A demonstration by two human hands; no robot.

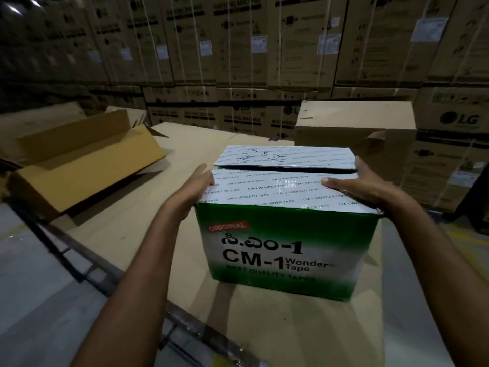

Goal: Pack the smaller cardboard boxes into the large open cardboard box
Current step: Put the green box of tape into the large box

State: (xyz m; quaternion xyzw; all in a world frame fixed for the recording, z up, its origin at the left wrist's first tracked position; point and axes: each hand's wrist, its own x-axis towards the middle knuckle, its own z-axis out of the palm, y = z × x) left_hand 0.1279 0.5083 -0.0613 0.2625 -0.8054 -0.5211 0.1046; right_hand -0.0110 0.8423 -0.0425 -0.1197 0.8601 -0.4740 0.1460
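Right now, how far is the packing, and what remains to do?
Nothing looks packed yet: the open brown box at the left shows no smaller box in its visible interior. In hand: the left hand and right hand grip the green tape box at its top edges, right of that box. Left: placing it inside; a closed brown box stands behind.

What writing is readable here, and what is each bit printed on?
"ORIGINAL": red tag on green box front.
"CM-1 Wonder Tape": same front.
"BEST QUALITY TAPES": below that.
"CM-1 WONDER TAPE": repeated across its white top.
"LG": stacked carton at right.
"WASHING MACHINE": cartons behind.
Too blurred: handwriting on far flap, white stickers.
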